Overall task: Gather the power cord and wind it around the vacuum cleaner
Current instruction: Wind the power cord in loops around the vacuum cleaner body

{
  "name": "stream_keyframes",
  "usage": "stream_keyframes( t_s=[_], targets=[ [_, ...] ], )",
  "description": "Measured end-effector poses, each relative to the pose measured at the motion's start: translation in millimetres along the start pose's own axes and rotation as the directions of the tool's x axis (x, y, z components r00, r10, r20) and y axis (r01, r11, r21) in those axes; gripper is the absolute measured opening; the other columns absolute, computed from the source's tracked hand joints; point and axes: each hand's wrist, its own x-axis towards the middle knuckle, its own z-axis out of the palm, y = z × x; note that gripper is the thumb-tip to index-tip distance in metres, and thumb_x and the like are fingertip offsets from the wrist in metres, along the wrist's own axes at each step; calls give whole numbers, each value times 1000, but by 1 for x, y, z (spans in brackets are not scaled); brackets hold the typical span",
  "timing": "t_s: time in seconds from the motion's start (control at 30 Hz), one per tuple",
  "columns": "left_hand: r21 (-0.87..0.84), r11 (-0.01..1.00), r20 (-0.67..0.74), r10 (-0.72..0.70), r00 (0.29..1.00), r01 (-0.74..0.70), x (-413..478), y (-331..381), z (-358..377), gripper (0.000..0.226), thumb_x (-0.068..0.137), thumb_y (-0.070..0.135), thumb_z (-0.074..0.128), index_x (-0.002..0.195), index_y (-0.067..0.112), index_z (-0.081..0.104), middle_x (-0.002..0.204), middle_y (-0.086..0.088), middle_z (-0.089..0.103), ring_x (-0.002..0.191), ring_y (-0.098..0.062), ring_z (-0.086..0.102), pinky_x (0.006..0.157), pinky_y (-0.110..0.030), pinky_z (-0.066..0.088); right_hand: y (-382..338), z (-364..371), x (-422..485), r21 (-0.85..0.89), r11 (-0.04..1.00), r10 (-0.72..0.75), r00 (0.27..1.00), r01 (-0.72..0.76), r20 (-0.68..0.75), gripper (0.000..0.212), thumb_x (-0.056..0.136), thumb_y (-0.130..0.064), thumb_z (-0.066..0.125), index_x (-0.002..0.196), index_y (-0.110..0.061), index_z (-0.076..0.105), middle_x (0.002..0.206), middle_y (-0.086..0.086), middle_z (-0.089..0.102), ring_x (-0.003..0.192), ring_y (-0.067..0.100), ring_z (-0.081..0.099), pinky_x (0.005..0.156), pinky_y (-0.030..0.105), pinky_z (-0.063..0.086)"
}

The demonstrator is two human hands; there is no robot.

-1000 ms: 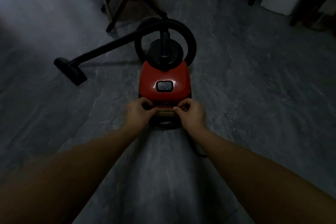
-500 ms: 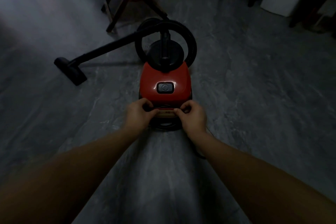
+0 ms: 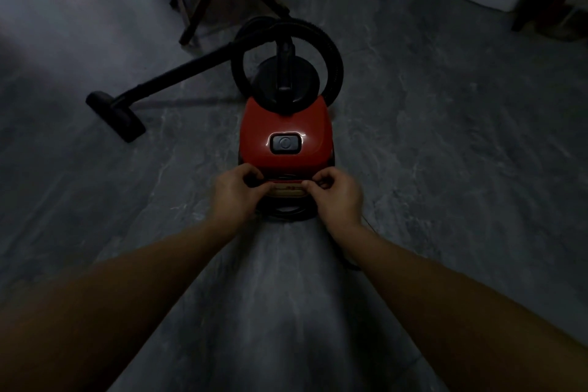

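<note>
Hands [image 3: 235, 197] [image 3: 340, 197] pinch cord [image 3: 286, 216] at vacuum [image 3: 286, 124] rear edge.

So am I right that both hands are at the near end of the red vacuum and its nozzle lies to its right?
Not quite: the head view shows the nozzle to the left of the vacuum. The left hand and right hand are indeed at its near end.

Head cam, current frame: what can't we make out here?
What the left hand and right hand pinch at the rear of the vacuum: curled fingers and dim light hide it.
Text on the label: too small and dark.
Where the cord ends: the right forearm covers it.
Top of the stand: cut off by the upper edge.
</note>
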Motion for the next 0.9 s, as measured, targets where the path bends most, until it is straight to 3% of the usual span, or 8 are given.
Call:
stream_keyframes(
  t_s=[0.33,0.47,0.57,0.67,0.8,0.9],
  targets=[
    [-12,999,26,-44,999,44,4,0,-4,18,74,21,84,83,12,72,75,1,70,65,-7,66,53,-8,46,-5,-4,3,-83,996,-24,999,26,32,14,80,-33,78,83,-21,73,76,-12,68,69,-1,62,58,10,41],
    [-20,999,40,-35,999,36,3,1,-3,17,76,18,82,82,12,68,77,-3,70,68,-16,67,58,-21,50,-6,-2,0,-54,998,-23,999,25,39,14,81,-28,78,86,-19,68,77,-11,65,71,3,62,60,15,46],
    [-10,1000,35,-1,999,1,-2,2,-2,15,80,14,78,83,15,64,78,1,66,68,-7,63,57,-9,43,-2,0,-4,-66,997,-42,999,43,31,11,84,-22,74,92,-20,67,86,-8,66,79,6,63,68,20,52],
    [34,999,25,39,999,-40,-7,-4,-4,14,81,9,76,90,13,66,83,3,64,70,-3,60,61,-5,42,5,-2,-7,-80,996,-37,999,38,18,11,84,-20,72,95,-20,68,88,-5,68,79,8,64,73,28,57],
    [69,997,46,28,999,-31,-9,-16,-8,19,83,6,73,101,12,71,95,-3,72,85,-15,68,81,-28,55,7,-6,-6,-61,998,-5,1000,7,24,9,84,-20,72,92,-20,69,82,-6,68,75,8,65,74,32,58],
    [51,999,19,-10,1000,9,-5,-15,-9,14,83,11,74,97,13,75,92,-4,76,82,-16,70,82,-34,57,5,-6,-6,-46,999,4,1000,-3,16,10,83,-26,74,90,-21,70,79,-8,68,74,7,65,72,29,58]
  ],
)
